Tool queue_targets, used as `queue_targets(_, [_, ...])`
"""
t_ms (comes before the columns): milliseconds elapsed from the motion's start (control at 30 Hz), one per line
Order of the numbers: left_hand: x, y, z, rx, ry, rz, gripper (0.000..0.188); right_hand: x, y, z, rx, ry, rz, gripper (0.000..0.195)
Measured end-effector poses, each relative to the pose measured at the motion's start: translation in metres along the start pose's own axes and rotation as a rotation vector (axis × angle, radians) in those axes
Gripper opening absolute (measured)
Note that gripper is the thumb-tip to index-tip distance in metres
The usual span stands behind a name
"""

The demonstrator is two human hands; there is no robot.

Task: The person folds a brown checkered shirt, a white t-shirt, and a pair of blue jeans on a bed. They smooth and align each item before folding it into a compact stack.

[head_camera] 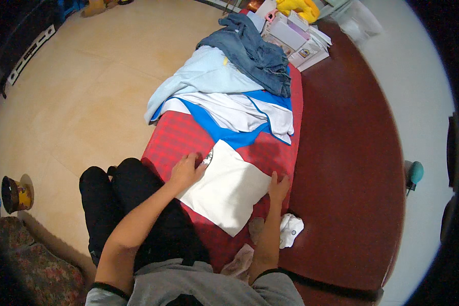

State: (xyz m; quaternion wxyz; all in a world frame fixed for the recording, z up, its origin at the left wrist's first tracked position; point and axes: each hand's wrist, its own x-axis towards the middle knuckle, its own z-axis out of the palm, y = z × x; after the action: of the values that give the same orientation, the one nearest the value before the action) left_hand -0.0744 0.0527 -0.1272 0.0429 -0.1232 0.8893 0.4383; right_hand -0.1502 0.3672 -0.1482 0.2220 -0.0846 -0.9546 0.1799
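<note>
A white folded garment (229, 187) with a dark print at its left edge lies on a red checked bench cover (172, 134) in front of me. My left hand (187, 173) rests at the garment's left edge beside the print, its thumb and forefinger apart. At the right corner of the cloth is my right hand (278, 187), fingers apart; whether it touches the corner is hard to see. Farther off, a white and blue garment (229, 114) is spread out, partly under a pale blue garment (206, 72). A pair of blue jeans (248, 49) lies bunched on top.
A dark red wooden surface (344, 153) runs along the right, with white boxes (290, 34) and a yellow plush toy (298, 7) at its far end. A crumpled white cloth (290, 229) lies near my right forearm. A teal-handled tool (416, 174) is beyond the wood.
</note>
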Motion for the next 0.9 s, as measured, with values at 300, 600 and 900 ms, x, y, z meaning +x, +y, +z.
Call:
queue_targets(300, [0.077,0.041,0.038,0.342,-0.042,0.543,0.027,-0.013,-0.009,-0.008,0.391,-0.064,0.067,0.026])
queue_targets(600, [0.101,0.052,0.052,0.559,-0.229,0.518,0.015,-0.02,-0.011,-0.021,0.096,-0.287,-0.266,0.019])
queue_targets(900, [0.119,0.021,0.049,-0.143,-0.216,0.348,0.012,-0.032,0.007,-0.004,0.957,-0.323,0.413,0.013])
